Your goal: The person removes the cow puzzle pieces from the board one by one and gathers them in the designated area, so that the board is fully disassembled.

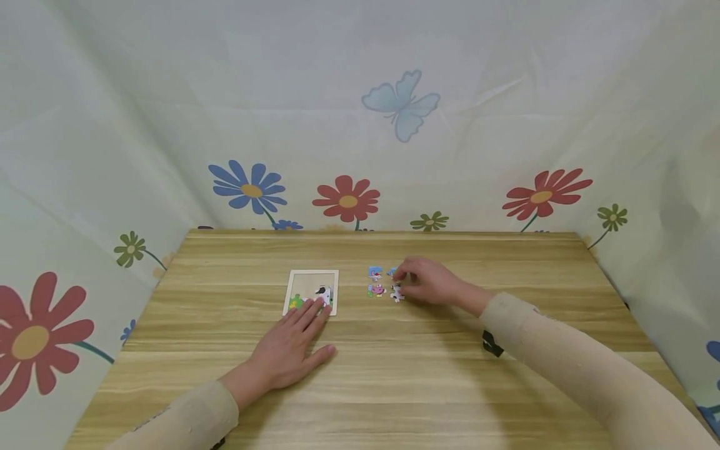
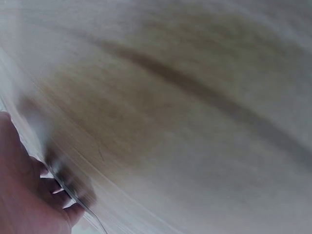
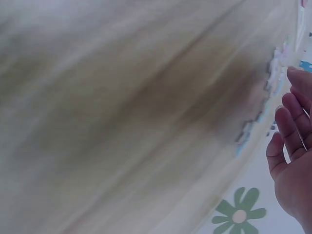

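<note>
In the head view a puzzle tray [image 1: 287, 294] with a pale rim lies on the table left of centre. Green and black-and-white dog-patterned pieces [image 1: 324, 294] fill part of its lower half. My left hand [image 1: 287, 350] rests with straight, spread fingers over the tray's near edge. Right of the tray, several loose jigsaw pieces lie in a small group, among them a blue one [image 1: 374, 272], a pink one [image 1: 376, 290] and a black-and-white one [image 1: 397, 294]. My right hand [image 1: 430, 281] reaches over the group's right side, thumb and forefinger apart at the two right-hand pieces.
The wood-grain table [image 1: 416, 387] extends around both arms. A pale cloth [image 1: 315, 94] printed with flowers and a butterfly hangs behind it and at both sides. Both wrist views look low across the tabletop; jigsaw pieces [image 3: 277, 66] show beside the right fingers.
</note>
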Available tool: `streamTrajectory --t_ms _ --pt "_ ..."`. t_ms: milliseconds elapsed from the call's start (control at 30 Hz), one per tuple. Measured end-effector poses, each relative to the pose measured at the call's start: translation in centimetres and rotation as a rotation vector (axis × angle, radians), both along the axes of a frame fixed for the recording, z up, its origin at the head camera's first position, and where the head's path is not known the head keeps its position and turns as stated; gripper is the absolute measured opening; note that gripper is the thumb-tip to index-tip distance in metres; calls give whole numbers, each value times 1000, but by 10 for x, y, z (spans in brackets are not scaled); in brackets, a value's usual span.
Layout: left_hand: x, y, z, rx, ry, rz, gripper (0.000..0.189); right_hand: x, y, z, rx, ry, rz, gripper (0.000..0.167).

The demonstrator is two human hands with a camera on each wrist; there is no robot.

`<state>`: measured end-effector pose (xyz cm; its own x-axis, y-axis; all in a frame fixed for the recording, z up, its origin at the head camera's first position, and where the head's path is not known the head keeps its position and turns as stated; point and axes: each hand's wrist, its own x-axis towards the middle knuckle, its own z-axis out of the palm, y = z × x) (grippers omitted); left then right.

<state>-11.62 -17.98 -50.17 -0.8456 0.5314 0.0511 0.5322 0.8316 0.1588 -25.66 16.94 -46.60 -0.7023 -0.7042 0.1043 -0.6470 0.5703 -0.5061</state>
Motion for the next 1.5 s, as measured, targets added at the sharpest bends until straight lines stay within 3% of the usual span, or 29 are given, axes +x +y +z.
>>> streamTrajectory --t_ms 133,333,833,1167,1500 --pt "0 -1 1 -4 12 -3 78 -4 -10 8 -17 -22 -7 20" --pt "-1 0 2 0 22 -8 77 -11 -38 18 46 -17 36 24" --pt "-1 1 2 16 19 -18 75 -22 -126 9 121 -95 104 24" --pt "-2 4 6 3 9 -16 75 -23 -147 9 194 -153 132 15" --pt "1 1 6 -30 9 -15 76 -23 -154 10 201 -161 154 12"
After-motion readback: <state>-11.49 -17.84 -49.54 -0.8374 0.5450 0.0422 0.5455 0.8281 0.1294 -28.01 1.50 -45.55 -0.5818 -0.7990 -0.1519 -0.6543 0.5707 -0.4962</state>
